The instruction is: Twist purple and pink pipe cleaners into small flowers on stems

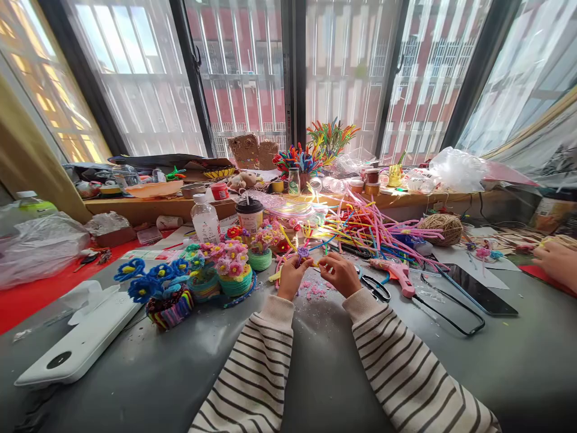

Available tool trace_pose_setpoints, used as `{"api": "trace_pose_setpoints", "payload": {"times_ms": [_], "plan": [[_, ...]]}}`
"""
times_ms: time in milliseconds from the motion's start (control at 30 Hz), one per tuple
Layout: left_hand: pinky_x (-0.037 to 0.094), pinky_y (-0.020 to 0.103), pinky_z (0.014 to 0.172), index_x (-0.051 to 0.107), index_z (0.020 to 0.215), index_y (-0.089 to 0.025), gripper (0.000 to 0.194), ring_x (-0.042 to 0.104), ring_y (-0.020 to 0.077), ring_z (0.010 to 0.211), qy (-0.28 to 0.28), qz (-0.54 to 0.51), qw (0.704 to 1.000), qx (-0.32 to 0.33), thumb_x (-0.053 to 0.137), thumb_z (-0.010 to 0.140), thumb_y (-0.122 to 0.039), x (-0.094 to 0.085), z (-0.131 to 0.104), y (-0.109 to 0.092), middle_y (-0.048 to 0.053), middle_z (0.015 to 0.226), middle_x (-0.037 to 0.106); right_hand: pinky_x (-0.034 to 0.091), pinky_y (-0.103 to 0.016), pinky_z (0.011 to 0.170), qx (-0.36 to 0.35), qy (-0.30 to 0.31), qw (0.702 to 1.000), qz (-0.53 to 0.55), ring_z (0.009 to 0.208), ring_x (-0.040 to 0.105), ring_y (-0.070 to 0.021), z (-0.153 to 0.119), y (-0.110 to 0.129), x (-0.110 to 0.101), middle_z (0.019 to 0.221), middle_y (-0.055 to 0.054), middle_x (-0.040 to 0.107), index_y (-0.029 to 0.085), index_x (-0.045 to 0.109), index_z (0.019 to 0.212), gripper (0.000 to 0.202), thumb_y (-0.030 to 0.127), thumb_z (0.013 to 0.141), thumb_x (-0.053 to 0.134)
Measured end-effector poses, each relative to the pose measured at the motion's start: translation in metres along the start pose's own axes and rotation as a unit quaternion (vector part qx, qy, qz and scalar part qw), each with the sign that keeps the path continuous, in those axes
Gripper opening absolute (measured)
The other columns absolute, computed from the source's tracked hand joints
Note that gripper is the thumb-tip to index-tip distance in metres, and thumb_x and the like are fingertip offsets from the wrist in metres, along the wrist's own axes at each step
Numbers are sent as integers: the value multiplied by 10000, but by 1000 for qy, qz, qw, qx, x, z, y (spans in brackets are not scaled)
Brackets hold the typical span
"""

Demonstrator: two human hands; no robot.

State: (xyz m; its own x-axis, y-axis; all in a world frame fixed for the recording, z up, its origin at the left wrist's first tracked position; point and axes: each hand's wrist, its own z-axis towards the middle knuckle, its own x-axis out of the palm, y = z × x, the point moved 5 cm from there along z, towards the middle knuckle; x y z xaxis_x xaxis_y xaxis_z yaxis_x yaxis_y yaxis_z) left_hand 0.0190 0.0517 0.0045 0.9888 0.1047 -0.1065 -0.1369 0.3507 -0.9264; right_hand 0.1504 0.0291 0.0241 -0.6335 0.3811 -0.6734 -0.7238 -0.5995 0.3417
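Note:
My left hand point(293, 277) is closed on a small purple flower point(303, 252) made of pipe cleaner. Close beside it, my right hand point(339, 273) pinches the end of a thin yellow piece point(316, 263) that runs between the two hands. Pink fluffy scraps point(314, 290) lie on the grey table just beyond and between my wrists. Left of my left hand stand small pots of fuzzy flowers, pink ones point(232, 258) and blue ones point(157, 278). A heap of pink, red and yellow pipe cleaners point(360, 222) spreads behind my right hand.
Right of my hands lie black-handled scissors point(377, 288), a pink glue gun point(404, 281) with its cable and a dark phone point(478, 290). A lidded cup point(249, 215) and a bottle point(205, 221) stand behind the flowers. Another person's hand point(558, 263) rests at the far right.

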Motion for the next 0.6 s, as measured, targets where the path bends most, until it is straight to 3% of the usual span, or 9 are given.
{"api": "trace_pose_setpoints", "payload": {"times_ms": [600], "plan": [[382,239,591,598,706,-128,278,508,126,607,-9,58,998,24,550,607,-384,-3,-1,-5,27,644,593,291,-201,489,-136,51,976,-163,569,496,-92,1,21,1,698,-24,581,180,579,707,172,137,731,415]]}}
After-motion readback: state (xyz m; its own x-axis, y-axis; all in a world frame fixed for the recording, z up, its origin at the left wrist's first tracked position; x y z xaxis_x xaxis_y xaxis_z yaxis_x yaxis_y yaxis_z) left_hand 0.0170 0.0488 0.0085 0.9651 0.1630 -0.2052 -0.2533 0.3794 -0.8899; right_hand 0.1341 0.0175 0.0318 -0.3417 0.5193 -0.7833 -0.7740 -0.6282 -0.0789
